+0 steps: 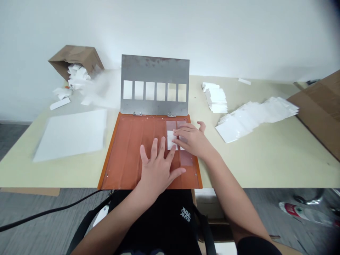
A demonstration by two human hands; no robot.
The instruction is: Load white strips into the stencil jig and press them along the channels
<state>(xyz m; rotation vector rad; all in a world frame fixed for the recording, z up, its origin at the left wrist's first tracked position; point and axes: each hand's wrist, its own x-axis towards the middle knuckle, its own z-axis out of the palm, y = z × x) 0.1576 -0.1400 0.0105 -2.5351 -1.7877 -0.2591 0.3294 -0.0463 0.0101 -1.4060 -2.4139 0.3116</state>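
Observation:
My left hand (156, 168) lies with its fingers spread over the orange board (127, 152), its index fingertip at the lower edge of a small white card (170, 136). My right hand (193, 141) reaches in from the right, fingers stretched and a little apart, the fingertips touching that card's right side. Under and around the card are clear pinkish film pieces (186, 159). Part of another white piece shows beneath my right fingers. Hinged to the board's far edge, a grey metal plate (155, 71) with a row of rectangular windows stands raised.
White cards (216, 99) are stacked at the right, near a fanned row of glossy white packets (255, 117). At the left lie translucent sheets (74, 132). A cardboard box (77, 55) spills white scraps behind them. A larger carton (321, 109) borders the right side.

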